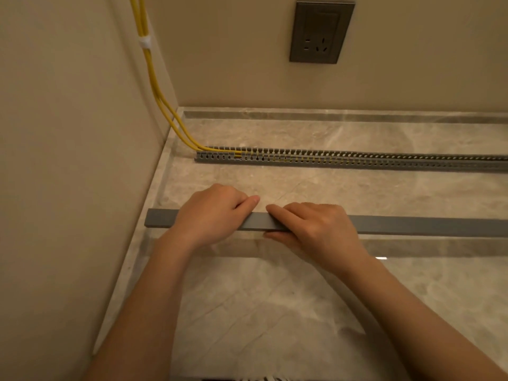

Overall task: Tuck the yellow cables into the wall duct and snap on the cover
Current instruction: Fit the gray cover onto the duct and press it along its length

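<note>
Both of my hands are gripping the grey cover, side by side near its left end. My left hand is curling over the strip from above, with the forefinger lying along the far edge. My right hand is pinching it, fingers laid across the top and thumb tucking under the near edge. I am holding it close together like this, I think, so that the long strip is not twisting while I steer its end. The rest of it is running off to the right, out of view. It is lying parallel with the duct and well short of it, low over the marble counter. I cannot tell whether it is resting on the stone or being held just off it.

Beyond my knuckles the slotted duct is lying on the counter, open at the top and running from near the corner away to the right. Two yellow cables are coming down the corner of the walls, bound by a white tie, and bending into the duct's left end. Yellow is showing through the slots further along, so the tucking looks done. The cover is not yet lined up over the channel and pressed home. A grey socket is sitting on the back wall above.
</note>
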### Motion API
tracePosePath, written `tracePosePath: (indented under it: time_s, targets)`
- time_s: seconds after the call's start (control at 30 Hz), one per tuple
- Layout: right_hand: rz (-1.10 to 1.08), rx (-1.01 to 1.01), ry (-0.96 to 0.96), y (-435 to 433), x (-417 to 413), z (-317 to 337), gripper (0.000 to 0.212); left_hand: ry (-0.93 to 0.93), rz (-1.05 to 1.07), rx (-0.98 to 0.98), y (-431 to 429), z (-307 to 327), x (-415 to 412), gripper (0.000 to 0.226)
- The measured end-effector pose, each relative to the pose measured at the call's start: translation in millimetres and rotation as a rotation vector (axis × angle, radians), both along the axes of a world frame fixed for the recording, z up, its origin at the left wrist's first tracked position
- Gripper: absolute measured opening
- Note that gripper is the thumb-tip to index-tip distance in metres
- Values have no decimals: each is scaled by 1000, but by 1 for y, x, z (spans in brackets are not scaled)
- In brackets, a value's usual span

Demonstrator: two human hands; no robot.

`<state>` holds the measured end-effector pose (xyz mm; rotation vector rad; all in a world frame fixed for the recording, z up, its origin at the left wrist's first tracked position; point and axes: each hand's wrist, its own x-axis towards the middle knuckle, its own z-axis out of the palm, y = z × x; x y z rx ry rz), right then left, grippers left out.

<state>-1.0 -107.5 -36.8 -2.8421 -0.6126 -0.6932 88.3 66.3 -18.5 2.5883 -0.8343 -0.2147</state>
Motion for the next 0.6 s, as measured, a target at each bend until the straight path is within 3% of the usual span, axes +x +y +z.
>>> tracePosePath:
  time_s: [0.13, 0.33, 0.4, 0.6]
  targets:
    - [77, -75, -34, -15, 14, 12, 38, -65, 2, -113, 2, 7, 5, 58]
    - [80, -114, -64, -38, 39, 32, 37, -358, -77, -169, 5, 17, 19, 47]
    - [82, -131, -56, -47, 50, 38, 37, -378, -154, -199, 2, 17, 29, 54]
    - [43, -129, 19, -71, 84, 43, 42, -399, -164, -206, -22, 16, 63, 36]
